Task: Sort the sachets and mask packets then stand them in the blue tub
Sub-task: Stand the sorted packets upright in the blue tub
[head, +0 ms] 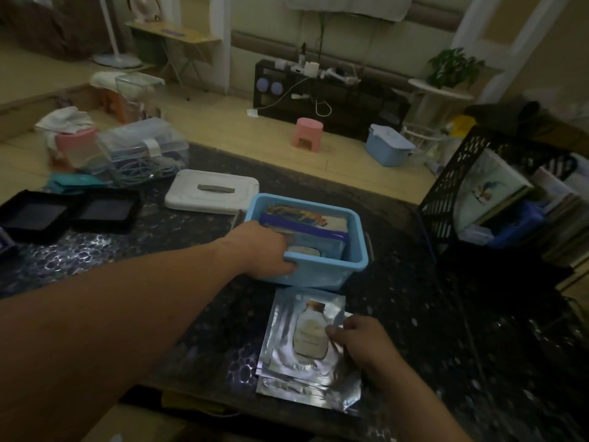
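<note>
left hand (264,250): curled over near-left rim of the blue tub (361,240), thumb on its outer wall | right hand (361,344): pinching right edge of the silver mask packets (299,342), stacked flat on the dark table (430,330) just near of the tub | tub: upright packets (306,220) standing inside | white lid (212,193): far-left of tub

Dim room; pale wooden floor (242,129); dark low shelf (331,100); pink stool (307,131)

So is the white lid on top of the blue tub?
No, the white lid lies on the table left of the blue tub, which stands open with packets inside.
</note>
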A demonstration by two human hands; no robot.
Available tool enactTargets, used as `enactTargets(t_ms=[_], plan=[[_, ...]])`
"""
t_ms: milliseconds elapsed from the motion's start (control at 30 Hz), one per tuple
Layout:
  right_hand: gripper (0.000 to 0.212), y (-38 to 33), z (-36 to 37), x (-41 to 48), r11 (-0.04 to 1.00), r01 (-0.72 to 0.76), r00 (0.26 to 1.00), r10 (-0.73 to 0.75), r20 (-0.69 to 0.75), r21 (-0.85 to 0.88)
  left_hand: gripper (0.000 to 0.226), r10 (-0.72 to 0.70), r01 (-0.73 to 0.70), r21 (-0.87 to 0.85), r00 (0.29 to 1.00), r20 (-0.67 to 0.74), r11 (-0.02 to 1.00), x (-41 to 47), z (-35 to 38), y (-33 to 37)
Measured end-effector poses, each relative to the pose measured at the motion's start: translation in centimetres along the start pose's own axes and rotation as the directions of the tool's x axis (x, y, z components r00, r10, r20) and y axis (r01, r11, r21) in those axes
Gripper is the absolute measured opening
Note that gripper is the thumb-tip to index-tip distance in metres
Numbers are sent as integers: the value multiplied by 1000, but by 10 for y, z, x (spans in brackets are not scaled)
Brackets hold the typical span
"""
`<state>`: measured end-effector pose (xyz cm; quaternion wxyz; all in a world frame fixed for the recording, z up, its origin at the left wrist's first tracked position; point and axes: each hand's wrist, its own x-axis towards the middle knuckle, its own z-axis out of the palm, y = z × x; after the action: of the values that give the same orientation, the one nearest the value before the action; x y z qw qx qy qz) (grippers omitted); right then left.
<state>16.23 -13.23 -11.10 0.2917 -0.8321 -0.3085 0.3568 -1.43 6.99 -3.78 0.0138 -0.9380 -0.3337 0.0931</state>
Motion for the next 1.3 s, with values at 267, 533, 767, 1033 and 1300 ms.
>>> enactTargets(t_ms=[267,533,767,1033,1300], plan=[[33,19,-11,3,996,18,997,-12,-72,84,50,-17,17,-28,1000,-7,999,1,1,0],[11,4,-4,-16,974,8,1000,-3,-23,226,48,-26,25,-39,1000,-17,999,-1,1,1],[15,20,-11,-22,893,-94,996,88,35,441,49,-27,27,-34,1000,6,999,0,1,0],[22,-9,-82,-63,589,57,997,15,-82,806,53,-21,20,-62,1000,-7,998,3,4,-2],[24,-145,-73,-39,672,665,746,-579,-328,326,57,-28,28,-26,999,-25,999,0,1,0]])
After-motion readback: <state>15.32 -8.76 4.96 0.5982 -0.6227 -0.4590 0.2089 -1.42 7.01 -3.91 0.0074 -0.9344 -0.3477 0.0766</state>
